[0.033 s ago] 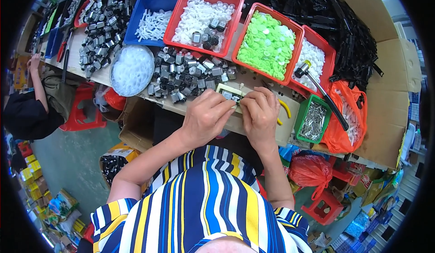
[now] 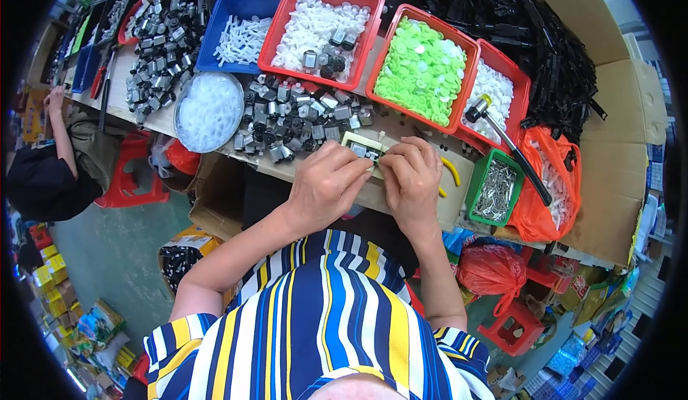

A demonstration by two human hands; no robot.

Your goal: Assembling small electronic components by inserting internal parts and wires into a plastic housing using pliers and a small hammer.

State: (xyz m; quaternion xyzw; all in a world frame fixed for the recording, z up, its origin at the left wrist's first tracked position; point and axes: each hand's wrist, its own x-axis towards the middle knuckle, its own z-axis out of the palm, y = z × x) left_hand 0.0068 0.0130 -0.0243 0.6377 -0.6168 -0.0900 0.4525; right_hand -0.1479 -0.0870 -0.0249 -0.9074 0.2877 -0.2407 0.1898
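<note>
Pinching a pale frame (image 2: 365,141), grey parts (image 2: 358,150) inside, left hand (image 2: 324,180) and right hand (image 2: 411,179) seem mid-job, many motors (image 2: 314,111) lying loose.

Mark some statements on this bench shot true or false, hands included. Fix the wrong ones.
1. The left hand and right hand both grip the pale frame. True.
2. The green discs are in the blue bin. False: they are in a red bin.
3. The round dish sits between two piles of small motors. True.
4. The metal pins are in the round dish. False: they are in the green tray.
5. The right hand holds the hammer. False: the hammer lies apart from it, farther right.
6. The hammer's black handle overlaps the orange bag in this view. True.
</note>
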